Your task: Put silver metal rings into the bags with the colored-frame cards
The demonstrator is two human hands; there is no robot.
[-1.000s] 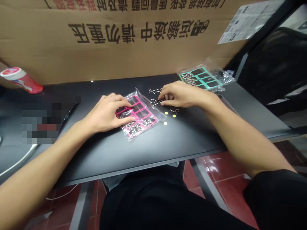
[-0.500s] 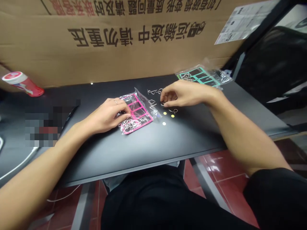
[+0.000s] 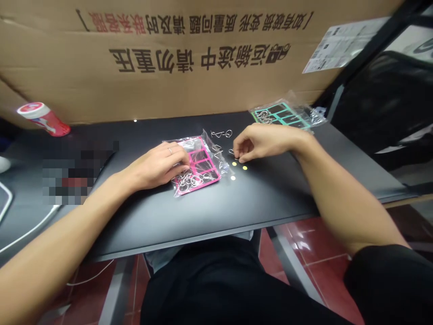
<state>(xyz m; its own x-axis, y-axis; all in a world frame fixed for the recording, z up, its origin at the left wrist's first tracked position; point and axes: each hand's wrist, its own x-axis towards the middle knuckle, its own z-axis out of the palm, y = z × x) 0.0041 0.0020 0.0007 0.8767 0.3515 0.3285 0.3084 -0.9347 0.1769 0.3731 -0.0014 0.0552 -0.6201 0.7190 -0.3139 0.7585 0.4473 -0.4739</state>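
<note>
Resting over the left part of a clear plastic bag holding a flat pink plastic grid frame and a heap of bent silver wire pieces (image 3: 212, 172), the left hand (image 3: 165, 164) has its fingers curled; whether they pinch the film cannot be told. The bag lies mid-desk, between the back and near edges. The right hand (image 3: 259, 142) brings thumb and fingertips together low over a loose bent silver wire piece (image 3: 232, 151), though a firm grip on it cannot be made out. Beside it are another loose silver wire shape (image 3: 221, 134) and small round yellow dots (image 3: 245, 168).

The bag should be light, its film soft and slippery, the frame inside probably stiff; its bare pink rim looks the best hold. The wires seem light, hard and smooth, best pinched at a loop.

The matte black desk (image 3: 203, 225) backs onto a large brown cardboard box (image 3: 203, 95). A bagged teal grid frame (image 3: 297, 121) lies toward the back right corner, and a red bottle with a white cap (image 3: 43, 118) leans by the back edge, far left. Red floor tiles (image 3: 324, 253) show beneath the near edge.
</note>
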